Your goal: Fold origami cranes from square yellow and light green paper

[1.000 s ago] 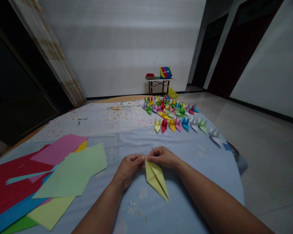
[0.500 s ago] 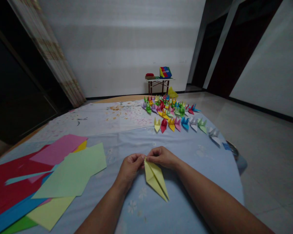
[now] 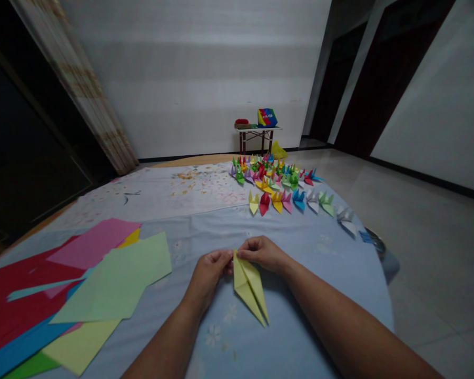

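Observation:
A yellow sheet of origami paper (image 3: 248,284), folded into a long kite shape with two split points, slants over the blue tablecloth. Its top corner is between my two hands, and the split points face toward me. My left hand (image 3: 213,266) is closed, thumb and forefinger pinching the left edge of that corner. From the right, my right hand (image 3: 263,252) pinches the same end with its thumb and curled fingers. Fingertips partly cover the very top of the fold. Beyond my hands stands a row of folded paper cranes, a red crane (image 3: 264,203) among them.
Loose coloured sheets overlap at the left, with a pale green sheet (image 3: 122,279) on top and a pink sheet (image 3: 95,242) behind. Many more cranes (image 3: 263,171) crowd the far right of the round table. A small stand (image 3: 258,129) is by the wall.
The lower points of the yellow paper have swung slightly left, so it hangs a bit straighter. Both hands keep their pinch at the top corner, nearly in place.

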{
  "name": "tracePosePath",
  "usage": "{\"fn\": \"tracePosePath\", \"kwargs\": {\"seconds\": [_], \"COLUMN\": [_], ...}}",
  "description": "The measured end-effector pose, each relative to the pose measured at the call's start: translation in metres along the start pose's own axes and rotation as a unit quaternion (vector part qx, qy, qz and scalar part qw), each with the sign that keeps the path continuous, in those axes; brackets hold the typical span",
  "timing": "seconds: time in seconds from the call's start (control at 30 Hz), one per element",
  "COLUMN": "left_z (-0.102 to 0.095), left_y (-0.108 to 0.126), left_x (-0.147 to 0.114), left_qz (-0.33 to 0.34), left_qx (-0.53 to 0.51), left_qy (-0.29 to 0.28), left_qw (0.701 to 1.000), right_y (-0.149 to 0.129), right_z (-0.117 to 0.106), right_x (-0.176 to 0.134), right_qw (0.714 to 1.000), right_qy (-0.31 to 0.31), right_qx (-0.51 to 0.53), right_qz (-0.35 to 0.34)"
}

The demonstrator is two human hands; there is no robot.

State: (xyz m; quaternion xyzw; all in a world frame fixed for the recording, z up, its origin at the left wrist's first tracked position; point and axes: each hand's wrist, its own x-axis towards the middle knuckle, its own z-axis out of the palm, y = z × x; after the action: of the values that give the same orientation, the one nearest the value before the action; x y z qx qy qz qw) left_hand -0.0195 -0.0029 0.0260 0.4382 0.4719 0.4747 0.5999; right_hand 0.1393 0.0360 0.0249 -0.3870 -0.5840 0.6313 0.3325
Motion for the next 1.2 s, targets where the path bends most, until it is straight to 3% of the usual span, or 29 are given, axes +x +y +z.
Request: {"fn": "tracePosePath", "kwargs": {"seconds": [0.3,1.2], "left_z": [-0.0038,-0.0066], "left_y": [-0.008,-0.0077], "left_x": [0.0035,0.0029], "left_qz": [-0.004,0.01], "left_qx": [-0.001,0.041], "left_qy": [0.034,0.014], "left_qw": [0.999,0.999], "right_y": [0.0045,-0.001], "right_z": [-0.001,-0.0006], "right_x": [0.0022,-0.0012], "right_qw": [0.999,0.995], "right_qy": [0.007,-0.009], "right_qx": [-0.034,-0.088], "right_qz": [-0.015,-0.034]}}
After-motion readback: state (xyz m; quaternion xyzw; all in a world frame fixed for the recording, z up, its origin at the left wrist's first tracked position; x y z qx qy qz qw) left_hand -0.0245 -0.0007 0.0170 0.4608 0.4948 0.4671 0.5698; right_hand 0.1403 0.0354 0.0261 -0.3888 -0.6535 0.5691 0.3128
